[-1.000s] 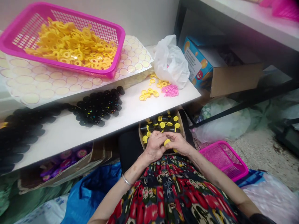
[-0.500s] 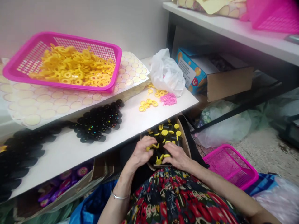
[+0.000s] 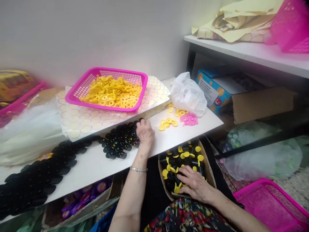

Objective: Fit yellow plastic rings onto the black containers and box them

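My left hand (image 3: 145, 131) is over the white table at the right end of a cluster of shiny black cylinders (image 3: 118, 141). Its fingers are curled down and closed; their tips, and whatever is in them, are hidden. Down in the cardboard box (image 3: 210, 167) at my lap, my right hand (image 3: 194, 183) has thumb and fingers around a small black tub with a yellow cap, which is partly covered by the hand. Many more black tubs with yellow caps (image 3: 186, 154) lie jumbled in that box, some caps tilted open.
A pink basket (image 3: 138, 107) of yellow ring pieces (image 3: 111, 91) stands on a circle-patterned sheet. Yellow rings (image 3: 168, 124), pink bits (image 3: 189, 119) and a white plastic bag (image 3: 188, 93) are on the table (image 3: 166, 141). More black cylinders (image 3: 41, 177) line the left.
My left hand has left the box and gone up onto the table by the black cylinders. My right hand stays in the box. The view has turned left and up.
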The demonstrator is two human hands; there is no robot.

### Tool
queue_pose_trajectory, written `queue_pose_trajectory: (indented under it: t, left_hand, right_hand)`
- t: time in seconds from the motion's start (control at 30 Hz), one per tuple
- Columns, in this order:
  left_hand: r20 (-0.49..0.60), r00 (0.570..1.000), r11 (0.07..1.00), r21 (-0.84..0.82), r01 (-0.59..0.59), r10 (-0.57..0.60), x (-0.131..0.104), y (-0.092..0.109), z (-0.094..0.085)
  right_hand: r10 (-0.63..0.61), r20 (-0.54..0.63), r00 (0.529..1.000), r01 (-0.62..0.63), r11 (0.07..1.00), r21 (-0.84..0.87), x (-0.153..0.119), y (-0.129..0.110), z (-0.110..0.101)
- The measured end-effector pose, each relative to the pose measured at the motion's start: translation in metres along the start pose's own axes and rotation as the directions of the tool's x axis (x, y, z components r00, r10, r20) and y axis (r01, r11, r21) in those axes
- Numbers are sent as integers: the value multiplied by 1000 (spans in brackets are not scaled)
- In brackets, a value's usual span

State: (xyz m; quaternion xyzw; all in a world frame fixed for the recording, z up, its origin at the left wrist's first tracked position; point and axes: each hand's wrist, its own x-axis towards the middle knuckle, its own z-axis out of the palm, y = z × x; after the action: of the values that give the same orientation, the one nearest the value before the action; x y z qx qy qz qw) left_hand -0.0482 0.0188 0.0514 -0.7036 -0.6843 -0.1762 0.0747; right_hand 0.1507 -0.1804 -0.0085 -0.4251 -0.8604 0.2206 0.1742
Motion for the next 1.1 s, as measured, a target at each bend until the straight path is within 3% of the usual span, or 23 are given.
queue_pose_trajectory:
  t: [0.13, 0.2, 0.3, 0.37, 0.43, 0.57, 0.73, 0.9, 1.03, 1.1]
  left_hand:
    - [93, 995, 988, 151, 9, -23, 35, -11, -1]
    - [133, 991, 987, 161, -4, -18, 45, -16, 4]
    - [173, 985, 985, 166, -54, 24, 52, -22, 15]
    - [204, 979, 983, 172, -62, 26, 53, -23, 17]
    - [225, 974, 983, 175, -50, 9, 53, -20, 14]
    - [251, 967, 993, 90, -77, 52, 46, -10, -2]
    - [327, 939, 986, -157, -55, 105, 19, 7, -12]
    - [303, 946, 909, -417, 19, 119, -14, 23, 3]
    - [251, 965, 802, -591, 89, 78, -31, 26, 23]
    - [260, 964, 751, -647, 133, 52, -37, 26, 33]
  right_hand:
    - [41, -249, 968, -27, 998, 59, 9, 12, -12]
    - [94, -417, 904, -78, 995, 56, 20, 28, -24]
    - [212, -619, 756, -222, 973, 61, 41, 63, -49]
    - [282, -664, 693, -336, 941, 49, 57, 85, -66]
    - [350, -660, 664, -449, 893, 22, 73, 102, -79]
    - [427, -553, 715, -564, 821, -95, 96, 115, -89]
    - [447, -481, 754, -603, 762, -237, 109, 119, -81]
    - [438, -424, 793, -582, 750, -314, 111, 113, -80]
    - [408, -223, 885, -461, 833, -307, 112, 95, -84]
    - [402, -129, 907, -422, 856, -300, 115, 87, -85]
